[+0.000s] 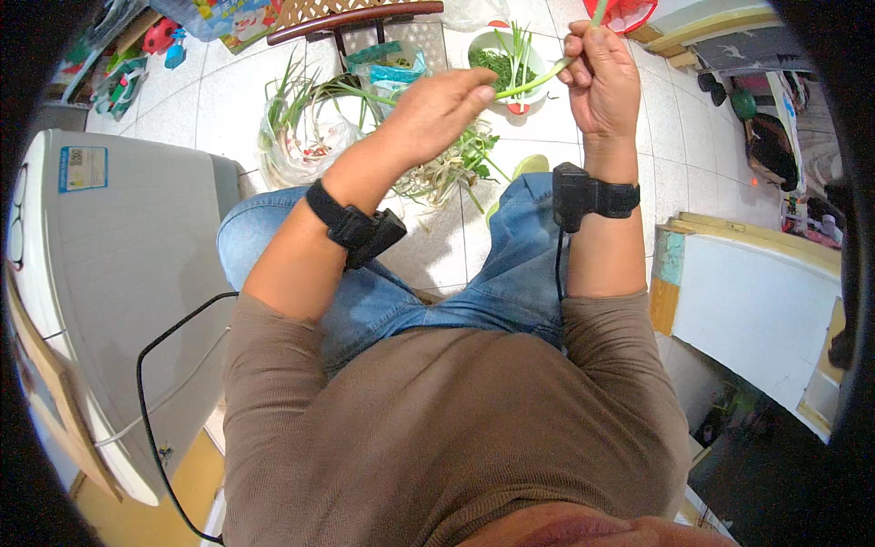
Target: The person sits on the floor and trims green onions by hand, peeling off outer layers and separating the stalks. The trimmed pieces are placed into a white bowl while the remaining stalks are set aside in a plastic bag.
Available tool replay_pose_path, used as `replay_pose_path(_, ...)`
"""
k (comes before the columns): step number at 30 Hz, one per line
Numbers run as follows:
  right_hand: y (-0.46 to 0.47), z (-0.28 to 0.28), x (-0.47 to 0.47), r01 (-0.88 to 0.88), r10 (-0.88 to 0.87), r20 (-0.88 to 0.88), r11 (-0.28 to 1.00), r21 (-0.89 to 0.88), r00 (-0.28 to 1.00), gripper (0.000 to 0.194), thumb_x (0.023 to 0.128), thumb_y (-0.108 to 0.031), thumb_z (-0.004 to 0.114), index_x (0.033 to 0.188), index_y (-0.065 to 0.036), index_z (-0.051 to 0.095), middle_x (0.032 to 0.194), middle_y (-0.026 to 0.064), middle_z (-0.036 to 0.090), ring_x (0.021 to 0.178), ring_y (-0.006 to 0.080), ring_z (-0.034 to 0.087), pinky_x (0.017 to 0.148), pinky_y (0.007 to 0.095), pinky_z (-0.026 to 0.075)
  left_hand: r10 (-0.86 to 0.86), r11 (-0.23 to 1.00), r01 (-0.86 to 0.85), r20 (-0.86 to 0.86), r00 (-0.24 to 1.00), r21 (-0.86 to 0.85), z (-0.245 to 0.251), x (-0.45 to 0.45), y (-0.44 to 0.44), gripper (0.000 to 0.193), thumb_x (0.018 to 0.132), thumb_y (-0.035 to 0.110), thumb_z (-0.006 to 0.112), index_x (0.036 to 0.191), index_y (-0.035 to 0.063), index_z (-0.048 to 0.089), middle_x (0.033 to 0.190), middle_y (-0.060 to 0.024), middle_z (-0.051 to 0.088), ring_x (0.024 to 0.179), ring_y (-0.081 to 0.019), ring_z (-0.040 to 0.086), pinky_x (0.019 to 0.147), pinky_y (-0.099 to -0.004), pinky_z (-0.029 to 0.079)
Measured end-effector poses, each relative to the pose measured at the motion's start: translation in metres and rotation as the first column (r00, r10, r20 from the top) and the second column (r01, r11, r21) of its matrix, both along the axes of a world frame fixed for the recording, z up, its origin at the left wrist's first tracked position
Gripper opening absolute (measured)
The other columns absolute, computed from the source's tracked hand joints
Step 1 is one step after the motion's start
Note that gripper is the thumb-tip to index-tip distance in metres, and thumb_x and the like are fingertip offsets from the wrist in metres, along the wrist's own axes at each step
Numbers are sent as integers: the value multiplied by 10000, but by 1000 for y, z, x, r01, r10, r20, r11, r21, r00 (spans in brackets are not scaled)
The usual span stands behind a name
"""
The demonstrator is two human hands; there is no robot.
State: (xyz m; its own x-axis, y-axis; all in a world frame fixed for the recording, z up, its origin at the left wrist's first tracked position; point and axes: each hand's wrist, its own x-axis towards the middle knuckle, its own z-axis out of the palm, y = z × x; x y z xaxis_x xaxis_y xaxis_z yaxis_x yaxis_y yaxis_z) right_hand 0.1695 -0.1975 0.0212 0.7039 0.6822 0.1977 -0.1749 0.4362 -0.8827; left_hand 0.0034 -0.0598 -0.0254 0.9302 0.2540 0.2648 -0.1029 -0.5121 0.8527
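Observation:
A green onion [530,88] stretches between my two hands over the floor. My left hand [444,113] grips its left part with thumb and fingers, while my right hand [605,78] pinches it further up, where the stalk runs out past the top edge. Beneath the stalk stands a white bowl [538,58] with red handles, holding chopped-looking leafy greens [493,66] and several green onion stalks [521,51]. A clear plastic bag [273,147] with green onions [290,102] lies to the left. Below my left hand is a heap of wilted leaves and roots [437,179].
A teal plastic bag [393,60] sits beyond my left hand, before a chair with a dark wooden rail [355,20]. A white appliance [130,239] flanks my left side; a white panel [745,308] stands at right. A red basket [629,15] is at top right. A black cable [142,369] loops at left.

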Motion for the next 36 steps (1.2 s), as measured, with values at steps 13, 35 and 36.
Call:
replay_pose_path(13,-23,6,36,90,-90,-6,975,202,996,176,955,-152,509,1016,-5,585,814,82,617,577,87,448,621,249,419,60,995,-39,-233,971,97,3,-16,30,240,920,247,546,947,36,657,758,-75,621,664,-163,576,624,-285,463)
replay_pose_path(35,-22,13,33,-50,65,-29,928,369,997,197,920,-176,562,1044,-31,611,937,93,611,746,147,492,774,340,434,223,974,-223,-1,975,-51,-1,-13,4,232,874,166,613,1041,8,643,837,-89,634,769,-142,610,680,-272,486)
replay_pose_path(36,-21,13,30,-59,72,-23,934,353,997,198,926,-171,553,1047,-24,611,957,109,620,753,155,502,773,345,441,224,974,-223,41,974,-45,-1,-9,2,242,882,193,585,1033,14,646,845,-117,638,756,-198,626,677,-305,492)
